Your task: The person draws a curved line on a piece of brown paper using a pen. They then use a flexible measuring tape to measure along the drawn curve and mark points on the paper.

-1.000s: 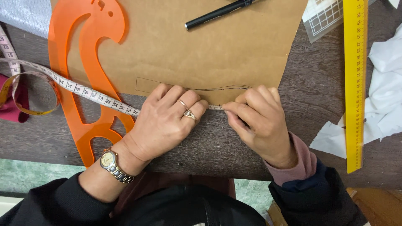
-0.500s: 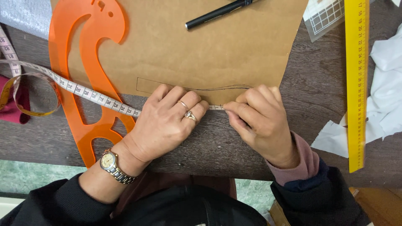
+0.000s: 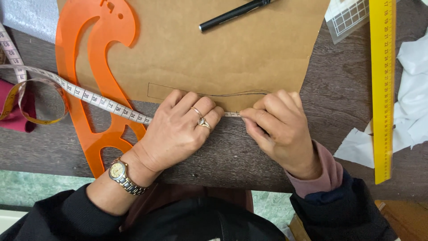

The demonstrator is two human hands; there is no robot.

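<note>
A sheet of brown pattern paper (image 3: 214, 53) lies on a dark wooden table (image 3: 232, 156), with a pencilled outline near its lower edge. A white measuring tape (image 3: 89, 97) runs along that edge. My left hand (image 3: 178, 131), with rings and a wristwatch, presses the tape flat against the paper's edge. My right hand (image 3: 278, 127) pinches the tape's end just to the right, fingertips closed on it. Only a short bit of tape shows between the two hands.
An orange French curve template (image 3: 96, 76) lies partly under the paper at left. A black pen (image 3: 234, 13) rests on the paper at the top. A yellow ruler (image 3: 382, 89) lies upright at right beside white paper scraps (image 3: 410, 102). Red cloth (image 3: 13, 111) sits at far left.
Both hands stay on the tape at the paper's edge. Nothing has visibly moved apart from a slight shift of the view.
</note>
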